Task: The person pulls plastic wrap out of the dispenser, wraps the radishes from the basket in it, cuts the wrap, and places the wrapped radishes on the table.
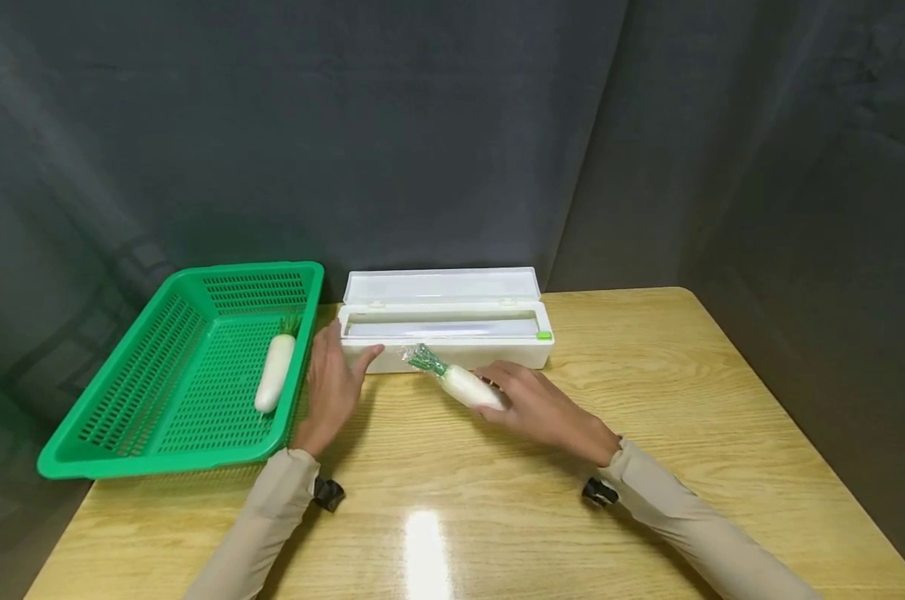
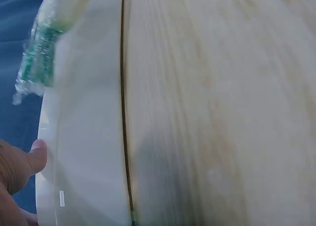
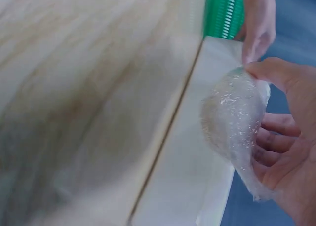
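Note:
My right hand (image 1: 531, 404) holds a white radish (image 1: 471, 388) wrapped in clear film, thumb and fingers around its thick end. Its green leaves (image 1: 427, 359) point left, in front of a white cling film dispenser (image 1: 445, 354). Crinkled film (image 3: 242, 117) covers the radish in the right wrist view, with a loose twist of it hanging at one end. My left hand (image 1: 331, 387) is at the dispenser's left end, thumb spread away from the fingers. In the left wrist view the thumb (image 2: 35, 157) touches the dispenser's edge. The dispenser's lid (image 1: 442, 286) stands raised, showing the film roll (image 1: 441, 328).
A green plastic basket (image 1: 175, 460) stands at the left of the wooden table (image 1: 632, 500), close beside my left hand. Another white radish (image 1: 275, 372) with green leaves lies inside it. A green slider (image 1: 544, 336) sits at the dispenser's right end. Dark curtain (image 1: 437, 133) hangs behind the table.

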The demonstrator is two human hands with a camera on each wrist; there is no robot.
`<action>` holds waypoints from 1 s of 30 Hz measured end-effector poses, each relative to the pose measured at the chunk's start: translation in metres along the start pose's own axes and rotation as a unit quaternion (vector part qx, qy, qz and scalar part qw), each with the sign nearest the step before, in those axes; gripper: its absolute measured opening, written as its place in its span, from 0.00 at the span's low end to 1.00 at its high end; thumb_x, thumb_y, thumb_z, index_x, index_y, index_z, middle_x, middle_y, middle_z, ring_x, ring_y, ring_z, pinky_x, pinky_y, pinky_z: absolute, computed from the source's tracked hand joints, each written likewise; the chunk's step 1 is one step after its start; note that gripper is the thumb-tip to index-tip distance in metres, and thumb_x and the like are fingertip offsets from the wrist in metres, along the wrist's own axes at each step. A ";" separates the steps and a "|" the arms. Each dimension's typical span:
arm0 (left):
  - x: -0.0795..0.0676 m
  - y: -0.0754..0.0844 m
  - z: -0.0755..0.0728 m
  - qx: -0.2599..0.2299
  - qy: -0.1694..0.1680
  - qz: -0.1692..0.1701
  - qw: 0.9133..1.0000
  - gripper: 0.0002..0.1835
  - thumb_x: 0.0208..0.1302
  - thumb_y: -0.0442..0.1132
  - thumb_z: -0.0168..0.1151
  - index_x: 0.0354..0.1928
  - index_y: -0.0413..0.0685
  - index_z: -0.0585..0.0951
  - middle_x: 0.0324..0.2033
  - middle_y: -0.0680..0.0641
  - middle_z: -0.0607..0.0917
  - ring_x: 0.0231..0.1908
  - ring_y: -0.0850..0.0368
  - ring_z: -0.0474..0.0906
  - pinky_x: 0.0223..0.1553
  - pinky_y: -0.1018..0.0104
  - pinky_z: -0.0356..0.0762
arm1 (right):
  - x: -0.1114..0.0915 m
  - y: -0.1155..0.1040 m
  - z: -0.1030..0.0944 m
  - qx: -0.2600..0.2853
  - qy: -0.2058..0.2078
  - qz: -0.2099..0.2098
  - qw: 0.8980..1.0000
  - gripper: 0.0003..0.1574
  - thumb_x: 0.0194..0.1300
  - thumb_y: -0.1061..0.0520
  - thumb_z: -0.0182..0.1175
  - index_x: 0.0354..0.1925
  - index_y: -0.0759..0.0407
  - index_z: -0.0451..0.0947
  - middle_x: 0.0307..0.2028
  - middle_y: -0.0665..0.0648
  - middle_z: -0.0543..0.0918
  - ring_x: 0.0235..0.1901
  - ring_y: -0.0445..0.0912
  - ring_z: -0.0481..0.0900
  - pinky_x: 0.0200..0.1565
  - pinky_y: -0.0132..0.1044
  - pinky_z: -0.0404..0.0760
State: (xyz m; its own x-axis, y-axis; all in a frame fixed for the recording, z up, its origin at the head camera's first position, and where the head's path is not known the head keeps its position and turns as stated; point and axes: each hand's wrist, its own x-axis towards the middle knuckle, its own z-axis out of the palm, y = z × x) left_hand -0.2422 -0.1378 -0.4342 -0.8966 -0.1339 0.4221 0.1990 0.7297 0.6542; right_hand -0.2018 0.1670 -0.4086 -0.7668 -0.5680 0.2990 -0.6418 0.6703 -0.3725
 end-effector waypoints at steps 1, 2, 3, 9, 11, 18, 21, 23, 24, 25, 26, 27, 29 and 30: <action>0.000 0.000 0.000 -0.003 0.000 -0.006 1.000 0.46 0.65 0.47 0.75 0.74 0.27 0.64 0.65 0.24 0.71 0.66 0.29 0.69 0.65 0.35 0.69 | 0.000 0.000 -0.003 0.007 0.008 0.002 1.000 0.30 0.65 0.53 0.74 0.61 0.66 0.81 0.50 0.61 0.86 0.40 0.45 0.82 0.40 0.39 0.85; 0.000 -0.001 0.000 -0.005 -0.001 -0.012 1.000 0.47 0.65 0.47 0.75 0.74 0.26 0.64 0.66 0.24 0.71 0.66 0.28 0.69 0.65 0.34 0.69 | 0.000 0.001 -0.006 0.011 0.016 0.005 1.000 0.30 0.65 0.53 0.74 0.61 0.66 0.81 0.50 0.61 0.86 0.39 0.45 0.82 0.39 0.38 0.84; 0.000 -0.001 0.000 -0.007 -0.003 -0.019 1.000 0.47 0.65 0.48 0.75 0.74 0.27 0.63 0.66 0.24 0.71 0.66 0.28 0.69 0.65 0.34 0.69 | 0.000 0.002 -0.009 0.013 0.024 0.009 1.000 0.30 0.66 0.53 0.74 0.61 0.66 0.81 0.49 0.61 0.86 0.38 0.44 0.81 0.38 0.37 0.84; 0.000 -0.002 -0.001 -0.014 -0.021 -0.047 0.999 0.49 0.66 0.50 0.74 0.76 0.28 0.61 0.66 0.24 0.70 0.66 0.28 0.69 0.65 0.33 0.68 | 0.001 0.011 -0.027 0.017 0.057 0.037 0.998 0.27 0.66 0.54 0.74 0.58 0.65 0.82 0.44 0.58 0.86 0.35 0.44 0.82 0.33 0.33 0.81; 0.000 -0.002 -0.001 -0.016 -0.025 -0.052 0.998 0.49 0.66 0.51 0.74 0.77 0.28 0.60 0.67 0.25 0.70 0.66 0.28 0.69 0.65 0.33 0.68 | 0.001 0.015 -0.033 0.022 0.069 0.048 0.996 0.26 0.66 0.55 0.74 0.57 0.66 0.82 0.44 0.59 0.86 0.35 0.45 0.82 0.33 0.34 0.82; 0.004 0.000 -0.001 -0.014 -0.039 -0.061 0.997 0.50 0.65 0.52 0.75 0.76 0.29 0.61 0.67 0.26 0.70 0.66 0.28 0.69 0.65 0.34 0.68 | 0.001 0.031 -0.051 0.031 0.098 0.098 0.990 0.26 0.67 0.56 0.73 0.57 0.71 0.81 0.41 0.62 0.85 0.34 0.48 0.81 0.35 0.38 0.82; 0.006 0.002 -0.001 -0.015 -0.048 -0.068 0.996 0.50 0.65 0.52 0.75 0.76 0.29 0.61 0.68 0.26 0.69 0.67 0.28 0.68 0.66 0.34 0.67 | 0.000 0.039 -0.058 0.029 0.105 0.116 0.987 0.25 0.68 0.56 0.72 0.56 0.72 0.81 0.41 0.63 0.85 0.34 0.50 0.81 0.36 0.39 0.81; 0.007 0.002 -0.001 -0.016 -0.053 -0.071 0.996 0.50 0.66 0.52 0.75 0.76 0.28 0.60 0.69 0.26 0.68 0.68 0.28 0.68 0.66 0.34 0.67 | 0.000 0.044 -0.063 0.031 0.110 0.132 0.985 0.24 0.69 0.56 0.71 0.55 0.72 0.82 0.42 0.65 0.85 0.35 0.51 0.82 0.37 0.39 0.81; 0.007 0.002 -0.001 -0.015 -0.054 -0.073 0.996 0.50 0.66 0.52 0.75 0.76 0.28 0.60 0.69 0.26 0.68 0.68 0.28 0.68 0.66 0.34 0.67 | -0.001 0.047 -0.066 0.033 0.113 0.142 0.983 0.24 0.69 0.56 0.71 0.55 0.72 0.82 0.42 0.65 0.86 0.35 0.52 0.82 0.37 0.39 0.81; 0.007 0.001 0.000 -0.014 -0.054 -0.074 0.996 0.50 0.66 0.52 0.75 0.76 0.28 0.60 0.69 0.26 0.68 0.68 0.29 0.68 0.67 0.34 0.67 | -0.001 0.049 -0.068 0.034 0.115 0.152 0.981 0.24 0.69 0.55 0.70 0.55 0.72 0.82 0.43 0.66 0.86 0.36 0.53 0.83 0.37 0.40 0.81; 0.006 0.001 0.000 -0.013 -0.053 -0.075 0.996 0.50 0.65 0.51 0.75 0.76 0.28 0.60 0.69 0.26 0.68 0.68 0.29 0.68 0.66 0.34 0.67 | -0.002 0.051 -0.070 0.036 0.116 0.164 0.979 0.24 0.70 0.55 0.70 0.55 0.72 0.82 0.43 0.66 0.86 0.36 0.54 0.83 0.38 0.41 0.81; 0.006 0.001 0.000 -0.013 -0.051 -0.076 0.996 0.50 0.65 0.51 0.75 0.76 0.28 0.61 0.69 0.26 0.68 0.67 0.29 0.68 0.66 0.34 0.67 | -0.003 0.053 -0.072 0.037 0.116 0.175 0.977 0.24 0.70 0.55 0.69 0.55 0.73 0.82 0.43 0.67 0.86 0.37 0.55 0.83 0.38 0.42 0.81; 0.005 0.000 -0.001 -0.012 -0.047 -0.076 0.996 0.50 0.65 0.50 0.76 0.76 0.28 0.61 0.68 0.26 0.69 0.67 0.29 0.68 0.66 0.35 0.68 | -0.004 0.057 -0.076 0.038 0.117 0.195 0.973 0.25 0.71 0.55 0.68 0.55 0.74 0.81 0.43 0.69 0.86 0.38 0.56 0.84 0.39 0.44 0.81; 0.005 0.000 -0.001 -0.011 -0.045 -0.075 0.996 0.50 0.64 0.50 0.76 0.76 0.28 0.61 0.68 0.26 0.69 0.67 0.29 0.69 0.66 0.35 0.68 | -0.005 0.059 -0.077 0.036 0.118 0.205 0.971 0.25 0.72 0.54 0.68 0.56 0.74 0.81 0.43 0.70 0.86 0.38 0.57 0.84 0.39 0.45 0.81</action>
State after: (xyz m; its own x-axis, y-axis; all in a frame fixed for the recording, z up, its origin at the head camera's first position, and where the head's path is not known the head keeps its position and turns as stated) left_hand -0.2466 -0.1392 -0.4317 -0.9489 -0.1789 0.2600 0.0671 0.6905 0.7202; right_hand -0.2364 0.2467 -0.3643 -0.9444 -0.1298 0.3019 -0.2862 0.7766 -0.5612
